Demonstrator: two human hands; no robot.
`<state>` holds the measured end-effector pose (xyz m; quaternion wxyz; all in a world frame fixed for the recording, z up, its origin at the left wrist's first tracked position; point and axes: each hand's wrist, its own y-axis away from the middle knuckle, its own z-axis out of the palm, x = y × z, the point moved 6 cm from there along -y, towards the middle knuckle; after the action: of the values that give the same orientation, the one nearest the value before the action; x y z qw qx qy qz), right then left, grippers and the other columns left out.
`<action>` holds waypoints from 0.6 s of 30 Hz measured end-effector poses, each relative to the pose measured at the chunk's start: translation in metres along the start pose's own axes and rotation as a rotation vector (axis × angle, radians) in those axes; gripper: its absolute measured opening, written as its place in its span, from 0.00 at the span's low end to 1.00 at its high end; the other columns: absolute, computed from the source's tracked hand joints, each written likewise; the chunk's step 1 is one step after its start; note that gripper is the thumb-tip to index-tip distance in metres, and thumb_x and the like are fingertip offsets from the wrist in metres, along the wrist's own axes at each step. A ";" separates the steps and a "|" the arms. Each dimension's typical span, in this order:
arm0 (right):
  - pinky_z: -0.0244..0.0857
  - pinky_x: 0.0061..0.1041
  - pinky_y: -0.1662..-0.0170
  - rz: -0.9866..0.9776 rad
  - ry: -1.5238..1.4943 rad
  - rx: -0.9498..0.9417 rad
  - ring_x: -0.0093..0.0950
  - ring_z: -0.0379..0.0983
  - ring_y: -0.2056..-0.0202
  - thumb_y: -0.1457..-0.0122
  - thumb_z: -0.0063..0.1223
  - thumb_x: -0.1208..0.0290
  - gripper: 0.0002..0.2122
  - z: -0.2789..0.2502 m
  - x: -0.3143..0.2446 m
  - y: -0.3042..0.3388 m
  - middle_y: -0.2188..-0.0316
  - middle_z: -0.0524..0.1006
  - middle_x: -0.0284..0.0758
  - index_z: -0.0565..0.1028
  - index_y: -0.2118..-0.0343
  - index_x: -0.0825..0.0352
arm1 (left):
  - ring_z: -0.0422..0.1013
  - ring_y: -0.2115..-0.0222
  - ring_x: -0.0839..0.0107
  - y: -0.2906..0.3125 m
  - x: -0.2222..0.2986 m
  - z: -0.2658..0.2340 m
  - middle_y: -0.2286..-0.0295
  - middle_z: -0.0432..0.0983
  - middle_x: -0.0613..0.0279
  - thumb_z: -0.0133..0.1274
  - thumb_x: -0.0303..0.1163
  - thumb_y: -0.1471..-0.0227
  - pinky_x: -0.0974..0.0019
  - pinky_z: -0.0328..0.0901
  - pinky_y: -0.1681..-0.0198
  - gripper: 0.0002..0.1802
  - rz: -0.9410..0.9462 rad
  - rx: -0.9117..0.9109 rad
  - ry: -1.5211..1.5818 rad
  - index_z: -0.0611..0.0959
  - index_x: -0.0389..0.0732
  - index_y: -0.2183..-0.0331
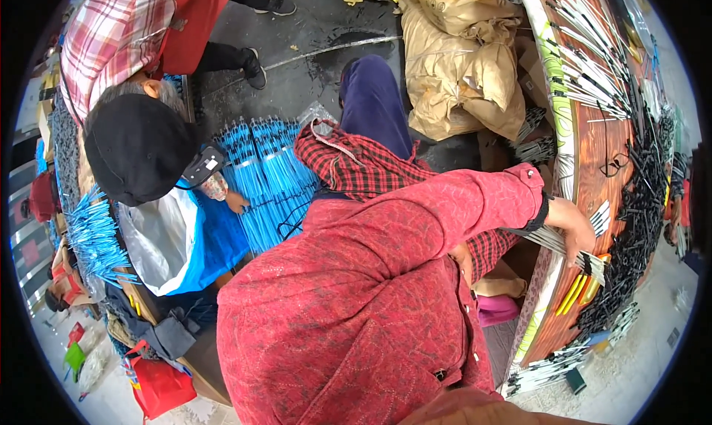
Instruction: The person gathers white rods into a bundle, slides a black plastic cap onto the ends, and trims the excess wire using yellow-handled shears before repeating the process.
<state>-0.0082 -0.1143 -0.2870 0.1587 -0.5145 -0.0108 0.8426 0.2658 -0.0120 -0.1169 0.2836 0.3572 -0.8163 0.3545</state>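
Note:
My left arm, in a red patterned sleeve, stretches over to the wooden table point(586, 154) on the right. At its edge my left hand point(573, 228) is closed over a bundle of thin white rods point(546, 237), whose ends stick out on both sides of the hand. Just beside the fingers lie several yellow sticks or handles point(569, 295). Under the raised arm a small part of my right hand point(463, 263) shows near the red-and-black checked cloth point(489, 256); its fingers are hidden.
Black small parts point(641, 225) and more white rods point(593, 76) cover the table. Brown paper sacks point(467, 69) stand beyond. On the left a co-worker in a black cap point(137, 149) reaches to rows of blue rods point(271, 191). A red bag point(159, 384) sits at lower left.

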 end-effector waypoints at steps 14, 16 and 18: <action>0.57 0.32 0.37 0.925 0.058 0.187 0.32 0.66 0.41 0.40 0.55 0.62 0.29 -0.018 0.000 -0.023 0.41 0.69 0.39 0.65 0.40 0.74 | 0.75 0.67 0.45 -0.003 0.003 0.003 0.71 0.80 0.43 0.65 0.45 0.58 0.46 0.67 0.63 0.23 0.090 0.025 0.022 0.84 0.36 0.65; 0.57 0.32 0.37 0.936 0.165 0.113 0.32 0.66 0.41 0.40 0.54 0.61 0.29 -0.015 0.002 -0.030 0.41 0.69 0.38 0.66 0.40 0.73 | 0.75 0.68 0.44 -0.002 0.006 0.002 0.71 0.80 0.43 0.64 0.46 0.58 0.46 0.68 0.64 0.23 0.089 0.012 -0.015 0.84 0.35 0.66; 0.57 0.32 0.37 0.949 0.266 0.049 0.32 0.66 0.41 0.40 0.54 0.60 0.29 -0.010 0.003 -0.038 0.41 0.69 0.38 0.66 0.40 0.72 | 0.75 0.68 0.44 0.000 0.004 0.006 0.71 0.79 0.42 0.64 0.46 0.58 0.46 0.68 0.65 0.23 0.101 -0.004 -0.019 0.84 0.35 0.67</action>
<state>0.0090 -0.0790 -0.2874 -0.2304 -0.5620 0.2651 0.7489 0.2626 -0.0179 -0.1174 0.2586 0.3182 -0.8366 0.3634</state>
